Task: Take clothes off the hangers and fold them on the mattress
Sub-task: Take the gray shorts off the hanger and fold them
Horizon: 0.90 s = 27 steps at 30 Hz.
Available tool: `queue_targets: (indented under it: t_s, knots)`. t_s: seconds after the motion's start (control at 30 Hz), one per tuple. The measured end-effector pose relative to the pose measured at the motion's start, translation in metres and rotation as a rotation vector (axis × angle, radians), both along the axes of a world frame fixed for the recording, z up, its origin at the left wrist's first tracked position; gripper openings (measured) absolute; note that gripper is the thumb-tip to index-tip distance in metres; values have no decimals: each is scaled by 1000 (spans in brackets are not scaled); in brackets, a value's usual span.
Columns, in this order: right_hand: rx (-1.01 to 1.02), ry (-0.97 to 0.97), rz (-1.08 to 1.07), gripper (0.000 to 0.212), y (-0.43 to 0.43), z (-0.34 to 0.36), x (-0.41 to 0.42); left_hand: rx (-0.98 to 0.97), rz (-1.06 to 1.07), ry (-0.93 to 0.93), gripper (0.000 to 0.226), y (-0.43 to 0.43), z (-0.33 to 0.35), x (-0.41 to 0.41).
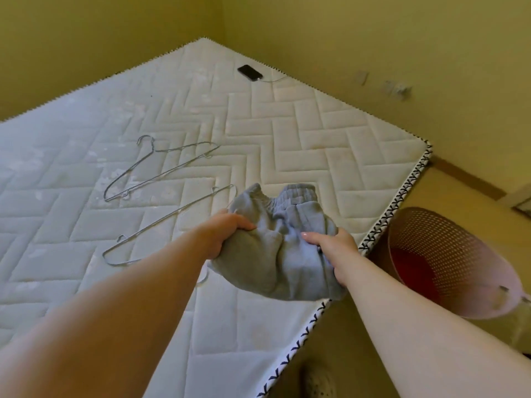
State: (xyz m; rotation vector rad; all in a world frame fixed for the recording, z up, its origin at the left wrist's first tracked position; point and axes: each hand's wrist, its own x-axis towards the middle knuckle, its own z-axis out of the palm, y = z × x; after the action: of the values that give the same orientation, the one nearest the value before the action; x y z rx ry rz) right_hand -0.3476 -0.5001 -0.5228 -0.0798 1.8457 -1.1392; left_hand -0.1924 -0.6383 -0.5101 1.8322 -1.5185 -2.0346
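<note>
Grey garment (275, 254), centre frame, over mattress (258, 124): your left hand (227, 234) and right hand (336, 251) clutch it, fingers curled.

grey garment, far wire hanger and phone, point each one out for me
grey garment (275, 254): head view, bunched fabric at its middle.
far wire hanger (166, 173): head view, middle of its long straight bar.
phone (250, 72): head view, centre of its dark screen.
</note>
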Motion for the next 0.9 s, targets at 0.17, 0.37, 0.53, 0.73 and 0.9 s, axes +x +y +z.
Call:
queue_targets:
  t_s: [0.17,0.37,0.53,0.73,0.9]
  knots:
    - [-60,60,-189,51,45,-3,-104,-82,-112,91,64,30,1,-128]
    - [-42,101,-283,60,88,-33,-258,-118,-202,105,53,69,-33,-294]
    - [39,106,-316,58,117,-77,-363,-165,-321,67,55,99,-75,-407]
    - [189,101,-318,53,153,-132,-435,-323,-641,-47,48,122,-130,-494]
    - [276,140,-389,57,183,-183,-476,-278,-760,-83,43,147,-191,-550]
